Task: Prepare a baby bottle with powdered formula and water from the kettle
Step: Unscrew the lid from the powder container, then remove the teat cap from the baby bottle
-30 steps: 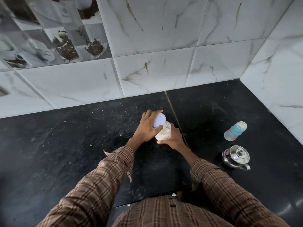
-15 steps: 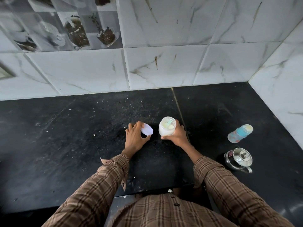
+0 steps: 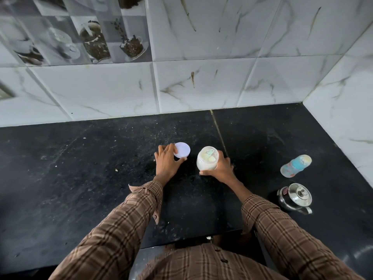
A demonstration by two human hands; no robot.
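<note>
A clear jar of white formula powder [image 3: 207,158] stands open on the black counter [image 3: 80,178], a small green scoop lying inside it. My right hand [image 3: 220,168] grips the jar from its right side. Left of the jar, the round white lid [image 3: 182,150] rests flat on the counter with my left hand [image 3: 166,160] holding its near edge. A baby bottle [image 3: 295,165] with a blue band stands at the right, apart from both hands. In front of it sits a small steel kettle [image 3: 296,198] with its lid on.
Marble-patterned wall tiles [image 3: 201,83] rise behind the counter and along the right side, forming a corner at the far right. A seam runs across the counter just behind the jar. The counter's front edge lies near my body.
My left hand lifted the lid off the jar, carried it left and set it down on the counter. The right hand has kept holding the jar.
</note>
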